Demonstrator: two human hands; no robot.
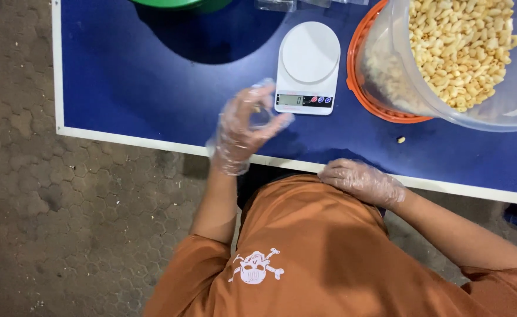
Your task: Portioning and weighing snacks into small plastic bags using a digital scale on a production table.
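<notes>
My left hand [243, 126] pinches a small clear bag [262, 114] in its grip, fingers closed on the film; the white scale [307, 67] lies just right of it; my right hand [361, 181] rests loosely curled, empty, at the blue desk [152, 88] edge; the tub of pale snacks [464, 53] sits beyond it.

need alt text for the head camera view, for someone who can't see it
A person's gloved left hand lifts a small clear bag beside a white kitchen scale on a blue table. The gloved right hand rests at the table edge, near a clear tub of puffed snacks.
</notes>
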